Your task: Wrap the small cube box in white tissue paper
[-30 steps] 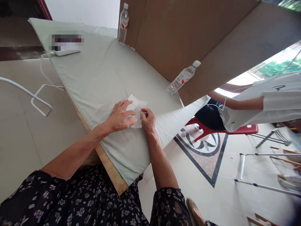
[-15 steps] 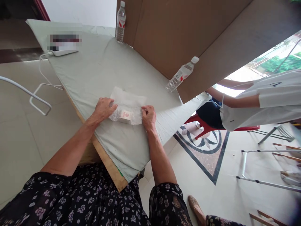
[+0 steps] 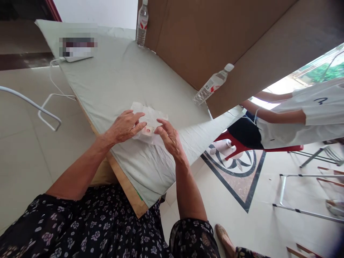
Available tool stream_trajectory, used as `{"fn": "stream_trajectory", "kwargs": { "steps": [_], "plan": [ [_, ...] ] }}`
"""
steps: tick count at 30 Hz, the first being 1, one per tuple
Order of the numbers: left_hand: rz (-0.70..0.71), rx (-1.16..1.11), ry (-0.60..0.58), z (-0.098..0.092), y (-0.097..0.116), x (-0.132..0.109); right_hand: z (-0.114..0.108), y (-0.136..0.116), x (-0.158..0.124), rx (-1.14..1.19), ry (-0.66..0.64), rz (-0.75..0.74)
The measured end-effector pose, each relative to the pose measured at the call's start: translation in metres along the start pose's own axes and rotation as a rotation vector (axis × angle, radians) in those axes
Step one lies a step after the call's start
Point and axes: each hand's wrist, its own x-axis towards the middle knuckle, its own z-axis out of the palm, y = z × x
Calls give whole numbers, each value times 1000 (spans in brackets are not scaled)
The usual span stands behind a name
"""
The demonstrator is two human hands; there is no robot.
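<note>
A crumpled clear plastic bag (image 3: 149,118) with a small pale packet inside lies on the grey-green cloth-covered table (image 3: 115,82). My left hand (image 3: 125,125) rests on the bag's left side, fingers stretched over it. My right hand (image 3: 168,136) lies on the bag's right side, fingers extended and pressing the plastic down. Both hands meet near the packet in the middle of the bag.
Two water bottles (image 3: 142,23) (image 3: 213,84) lean against large brown cardboard sheets (image 3: 215,39) behind the table. A white device with a cable (image 3: 77,56) sits at the far left corner. Another person in white (image 3: 301,118) sits on a red chair at the right. Metal frames stand on the tiled floor.
My hands had pulled apart, spreading the bag open; now they have come back together over it, fingers flattened on the plastic, and the bag is bunched smaller.
</note>
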Motion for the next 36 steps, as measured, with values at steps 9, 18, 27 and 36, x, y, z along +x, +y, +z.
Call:
{"fn": "stream_trajectory", "kwargs": {
  "steps": [9,18,27,36],
  "plan": [
    [-120,87,-188,-5,-9,-24,10,-2,-35,-63,-305,-11],
    [-29,145,-320,14,-17,-38,31,20,0,-370,24,-62],
    [-85,254,-354,14,-11,-37,-67,88,-33,-546,583,398],
    [-82,272,-357,16,-18,-32,10,22,-25,-603,175,-83]
  ]
}}
